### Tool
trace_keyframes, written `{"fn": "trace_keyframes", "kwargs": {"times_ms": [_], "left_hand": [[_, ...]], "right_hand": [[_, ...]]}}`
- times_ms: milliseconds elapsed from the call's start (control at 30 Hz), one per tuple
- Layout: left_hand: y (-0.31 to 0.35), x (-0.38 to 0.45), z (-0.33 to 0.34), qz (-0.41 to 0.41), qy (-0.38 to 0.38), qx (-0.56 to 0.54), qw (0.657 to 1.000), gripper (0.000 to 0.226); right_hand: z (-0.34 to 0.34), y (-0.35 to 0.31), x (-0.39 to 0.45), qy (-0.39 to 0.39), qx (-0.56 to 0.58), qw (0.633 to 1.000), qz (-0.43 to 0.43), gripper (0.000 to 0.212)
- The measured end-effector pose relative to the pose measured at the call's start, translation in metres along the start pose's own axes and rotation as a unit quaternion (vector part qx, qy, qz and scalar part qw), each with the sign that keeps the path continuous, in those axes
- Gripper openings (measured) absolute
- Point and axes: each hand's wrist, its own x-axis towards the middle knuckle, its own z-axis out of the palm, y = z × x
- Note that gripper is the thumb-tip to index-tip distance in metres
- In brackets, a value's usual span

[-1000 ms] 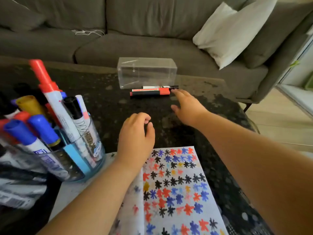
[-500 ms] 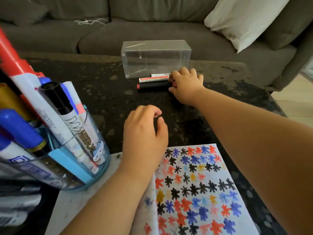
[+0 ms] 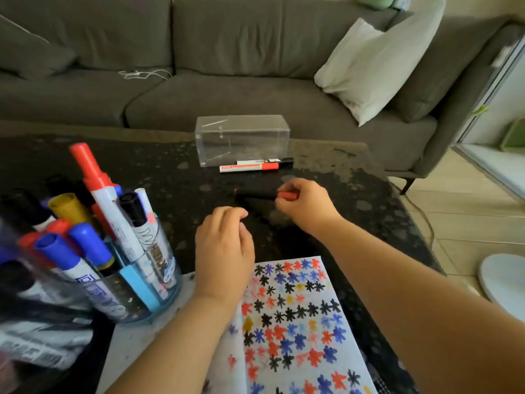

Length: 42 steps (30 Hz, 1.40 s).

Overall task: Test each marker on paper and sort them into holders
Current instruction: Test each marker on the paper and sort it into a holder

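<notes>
The right hand (image 3: 308, 207) holds a black marker (image 3: 257, 194) by its red cap end, fingers curled around the cap so that the dark barrel sticks out to the left, lying level just above the table (image 3: 176, 177). The left hand (image 3: 224, 251) hovers close by, nearer the person, fingers loosely curled and holding nothing, its wrist over the top left corner of the paper (image 3: 295, 322), which is covered in red, blue and black star marks. Beyond the held marker, two more markers (image 3: 255, 165) lie side by side on the table, just in front of a clear box (image 3: 241, 139). At the left stands a round holder (image 3: 133, 282) crowded with upright markers.
</notes>
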Motion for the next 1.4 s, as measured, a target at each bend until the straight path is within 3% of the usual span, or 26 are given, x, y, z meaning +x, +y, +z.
{"fn": "trace_keyframes", "kwargs": {"times_ms": [200, 367, 467, 567, 667, 767, 833, 967, 1167, 1200, 1267, 1333, 1400], "left_hand": [[0.032, -0.024, -0.053, -0.02, -0.024, -0.05, 0.998, 0.018], [0.075, -0.049, -0.108, -0.138, -0.159, -0.169, 0.963, 0.009], [0.084, -0.069, -0.124, -0.227, -0.24, -0.27, 0.904, 0.021], [0.091, -0.087, -0.129, -0.332, -0.283, -0.398, 0.807, 0.04], [0.099, -0.102, -0.135, -0.345, -0.307, -0.545, 0.7, 0.037], [0.102, -0.109, -0.139, -0.315, -0.327, -0.575, 0.681, 0.036], [0.103, -0.107, -0.139, -0.302, -0.348, -0.575, 0.677, 0.035], [0.107, -0.1, -0.14, -0.301, -0.336, -0.608, 0.653, 0.025], [0.113, -0.105, -0.131, -0.314, -0.299, -0.599, 0.673, 0.023], [0.111, -0.104, -0.129, -0.332, -0.282, -0.596, 0.675, 0.024], [0.106, -0.1, -0.125, -0.382, -0.232, -0.575, 0.685, 0.024], [0.102, -0.096, -0.126, -0.394, -0.207, -0.538, 0.716, 0.022], [0.097, -0.095, -0.128, -0.387, -0.207, -0.505, 0.743, 0.02]], "right_hand": [[-0.041, -0.028, -0.106, 0.019, 0.209, 0.977, 0.034, 0.004], [-0.055, -0.05, -0.202, -0.069, 0.343, 0.935, 0.059, 0.017], [-0.055, -0.056, -0.245, -0.112, 0.387, 0.913, 0.068, 0.027], [-0.053, -0.06, -0.27, -0.135, 0.443, 0.883, 0.083, 0.034], [-0.053, -0.058, -0.285, -0.183, 0.535, 0.816, 0.116, 0.036], [-0.05, -0.052, -0.292, -0.228, 0.611, 0.743, 0.153, 0.039], [-0.045, -0.051, -0.292, -0.246, 0.625, 0.726, 0.146, 0.036], [-0.041, -0.05, -0.286, -0.231, 0.576, 0.776, 0.11, 0.036], [-0.041, -0.045, -0.288, -0.177, 0.453, 0.87, 0.08, 0.032], [-0.039, -0.042, -0.29, -0.164, 0.39, 0.905, 0.046, 0.031], [-0.034, -0.033, -0.295, -0.121, 0.156, 0.978, -0.069, 0.026], [-0.028, -0.028, -0.3, -0.109, 0.047, 0.987, -0.111, 0.022], [-0.026, -0.025, -0.303, -0.108, 0.059, 0.989, -0.077, 0.032]]}}
